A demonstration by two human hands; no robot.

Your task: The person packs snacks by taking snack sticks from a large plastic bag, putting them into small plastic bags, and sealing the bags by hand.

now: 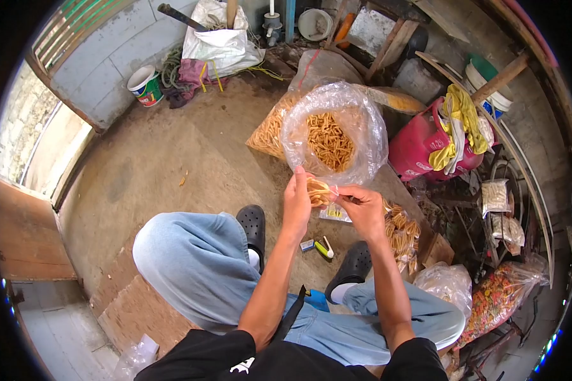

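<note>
Between my hands is a small clear bag of brown stick snacks. My left hand wraps round its left side, thumb up. The fingers of my right hand pinch the bag's edge at the right. Just beyond stands a large open clear bag with many loose snack sticks inside. Several filled small bags lie right of my right hand. A green stapler and a small blue box rest on the floor between my shoes.
A pink container with yellow cloth stands at the right. Lower right is a bag of colourful snacks. A paint bucket and a white sack are at the back left. A wooden board lies at the lower left.
</note>
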